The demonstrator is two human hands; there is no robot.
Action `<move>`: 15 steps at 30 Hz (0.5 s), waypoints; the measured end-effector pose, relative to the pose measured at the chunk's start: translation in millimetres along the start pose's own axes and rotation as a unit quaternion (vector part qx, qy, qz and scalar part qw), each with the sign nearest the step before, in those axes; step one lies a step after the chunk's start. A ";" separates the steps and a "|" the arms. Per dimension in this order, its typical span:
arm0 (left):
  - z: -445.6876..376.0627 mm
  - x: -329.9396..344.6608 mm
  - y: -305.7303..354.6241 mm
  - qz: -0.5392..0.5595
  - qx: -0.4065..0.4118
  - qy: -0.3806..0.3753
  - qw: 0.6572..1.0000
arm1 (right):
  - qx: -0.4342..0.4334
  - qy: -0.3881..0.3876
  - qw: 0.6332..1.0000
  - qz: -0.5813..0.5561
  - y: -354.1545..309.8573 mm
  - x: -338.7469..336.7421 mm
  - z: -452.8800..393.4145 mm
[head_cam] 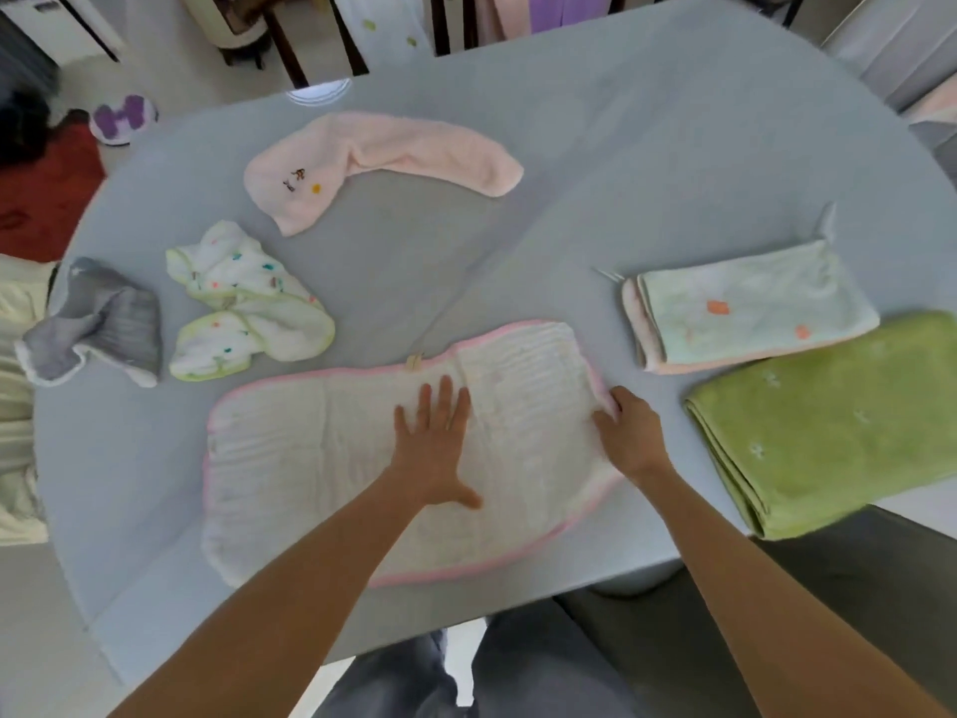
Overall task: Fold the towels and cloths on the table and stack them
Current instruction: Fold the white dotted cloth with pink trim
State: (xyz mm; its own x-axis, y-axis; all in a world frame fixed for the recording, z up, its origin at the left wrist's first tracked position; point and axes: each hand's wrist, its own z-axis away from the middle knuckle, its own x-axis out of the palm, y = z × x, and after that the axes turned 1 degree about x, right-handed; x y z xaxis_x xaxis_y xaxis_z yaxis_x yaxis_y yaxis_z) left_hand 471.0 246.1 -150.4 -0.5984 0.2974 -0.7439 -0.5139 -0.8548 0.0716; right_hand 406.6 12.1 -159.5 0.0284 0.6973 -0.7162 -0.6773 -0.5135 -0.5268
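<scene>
Table: a pale grey-blue top (647,147) is seen, rounded at its far edge.
Floor: light tiling (171,64) is shown beyond the table.
Rug: a red mat (46,194) is laid at the left.
Chairs: dark wooden legs (290,49) are visible at the far side.
Light: soft, even daylight is cast.

Pink-edged white cloth (321,458): ribbed, crinkly woven gauze, matt, stitched pink binding. Green towel (839,422): plush terry, fuzzy nap, matt. Pale mint towel (751,313): soft fleecy pile, pink underside layer. Pink towel (393,152): fluffy, matt, small embroidery. Spotted cloth (243,303): thin crumpled muslin, green trim. Grey cloth (98,318): ribbed weave, white backing. Table (621,147): smooth pale grey-blue top, slight sheen.
</scene>
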 end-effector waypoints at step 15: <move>-44.7 -49.5 72.7 0.339 0.024 0.194 0.920 | 0.025 0.008 0.940 -0.341 7.0 -67.6 17.0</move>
State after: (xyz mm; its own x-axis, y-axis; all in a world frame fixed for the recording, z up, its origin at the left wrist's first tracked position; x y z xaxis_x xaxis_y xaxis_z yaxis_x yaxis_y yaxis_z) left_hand 490.7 150.2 -138.1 -0.5315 -0.4799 -0.6979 -0.1357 -0.7651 0.6294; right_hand 387.4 -30.2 -107.0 0.4792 0.8478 -0.2270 -0.5314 0.0744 -0.8438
